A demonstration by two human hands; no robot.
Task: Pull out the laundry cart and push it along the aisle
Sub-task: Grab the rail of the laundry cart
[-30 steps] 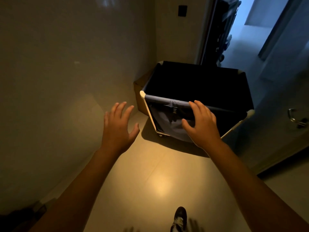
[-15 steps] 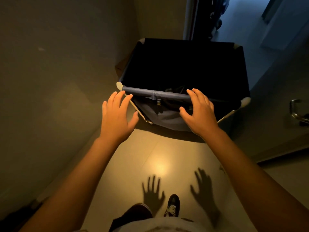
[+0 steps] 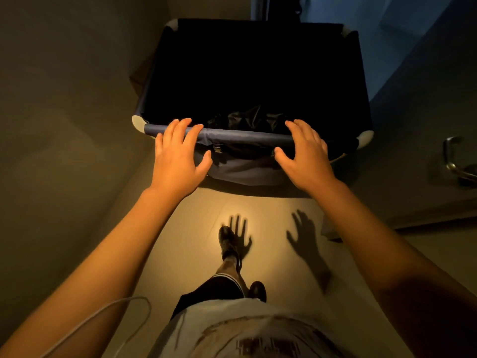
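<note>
Both our left hand [image 3: 178, 157] and right hand [image 3: 305, 153] lie spread, fingers over the near rail of the dark fabric laundry cart [image 3: 247, 136], not yet gripping, so pulling and pushing remain.

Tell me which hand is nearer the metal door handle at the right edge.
Right. The right hand rests on the cart's near rail toward its right end, on the door handle's side; the left hand is toward the rail's left end, farther away.

- A dim indoor corridor corner, the kind found in a hotel or apartment block.
- Plain walls [image 3: 64, 125] meet a smooth pale floor [image 3: 180, 254].
- A door [image 3: 418, 125] with a metal lever handle [image 3: 454, 161] stands right.
- A fabric laundry cart [image 3: 253, 136] sits in the corner.
</note>
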